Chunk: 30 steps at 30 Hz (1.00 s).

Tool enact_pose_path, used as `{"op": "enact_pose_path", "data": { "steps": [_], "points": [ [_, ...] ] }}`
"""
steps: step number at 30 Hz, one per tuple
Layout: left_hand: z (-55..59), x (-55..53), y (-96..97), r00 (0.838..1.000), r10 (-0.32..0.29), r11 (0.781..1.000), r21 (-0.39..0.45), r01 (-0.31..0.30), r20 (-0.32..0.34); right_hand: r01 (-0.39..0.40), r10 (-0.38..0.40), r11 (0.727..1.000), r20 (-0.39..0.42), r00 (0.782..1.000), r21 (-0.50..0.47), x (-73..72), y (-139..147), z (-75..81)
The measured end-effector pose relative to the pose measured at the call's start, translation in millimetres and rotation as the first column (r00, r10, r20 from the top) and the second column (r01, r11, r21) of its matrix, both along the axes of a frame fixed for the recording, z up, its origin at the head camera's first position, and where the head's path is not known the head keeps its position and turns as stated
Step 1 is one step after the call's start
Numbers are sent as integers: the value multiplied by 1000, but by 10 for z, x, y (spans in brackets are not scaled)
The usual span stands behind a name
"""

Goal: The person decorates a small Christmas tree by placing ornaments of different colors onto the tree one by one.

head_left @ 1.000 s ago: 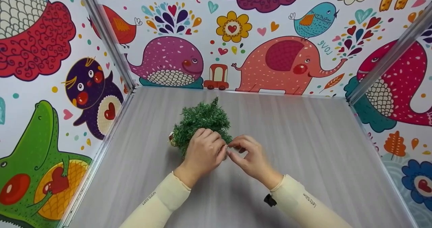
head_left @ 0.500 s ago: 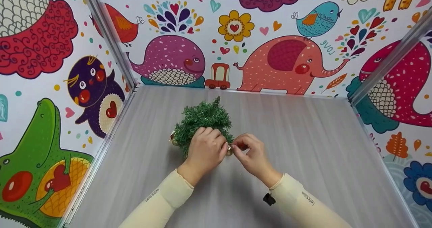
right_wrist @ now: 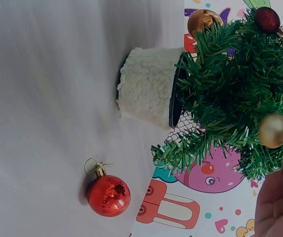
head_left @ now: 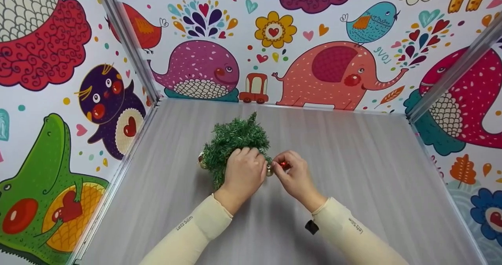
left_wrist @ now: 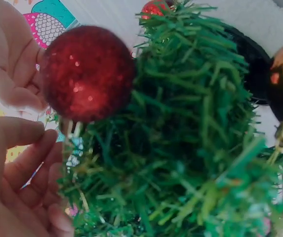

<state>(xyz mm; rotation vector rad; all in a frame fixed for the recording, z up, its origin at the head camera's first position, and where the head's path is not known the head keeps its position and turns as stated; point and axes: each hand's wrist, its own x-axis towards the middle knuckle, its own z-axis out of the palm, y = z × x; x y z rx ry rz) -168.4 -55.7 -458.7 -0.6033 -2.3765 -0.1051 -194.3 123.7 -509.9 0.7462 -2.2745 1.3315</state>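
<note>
A small green artificial Christmas tree (head_left: 235,133) stands in a fuzzy white pot (right_wrist: 151,86). My left hand (head_left: 245,173) is bent over its near right side, gripping a branch; foliage and hand hide the exact hold. By that branch hangs a gold bauble (head_left: 269,171), also visible as a matte gold bauble (right_wrist: 273,131) in the right wrist view. Thumb and index finger of my right hand (head_left: 294,175) come together at the bauble's top. In the left wrist view, a dark red glitter bauble (left_wrist: 89,74) partly covers the bent fingers (left_wrist: 37,163) behind it.
On the table lies a shiny red bauble (right_wrist: 109,195) with a gold string loop, to the tree's right, partly behind my right hand in the head view. Another gold bauble (head_left: 202,161) hangs on the tree's left. Printed walls rise along the back and sides of the table (head_left: 364,171).
The gold bauble has come into sight between the hands. My left hand has shifted slightly right. The red bauble shows more beyond my right hand's fingers.
</note>
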Motion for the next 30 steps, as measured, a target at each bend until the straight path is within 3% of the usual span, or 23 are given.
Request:
{"op": "enact_pose_path", "data": {
  "steps": [9,17,26,30],
  "points": [
    [14,-22,43,996,83,995,-58,-84,-24,15,-15,1000,42,999,16,-38,-28,11],
    [34,-30,87,990,138,988,-66,-137,-2,27,-23,999,145,989,-23,-68,-40,5],
    [27,-30,116,982,189,979,-77,-187,14,29,-4,997,309,951,-78,-88,-86,28],
    [33,-22,130,975,220,971,-102,-215,41,22,12,995,347,938,-94,-98,-99,21]
  ]
}}
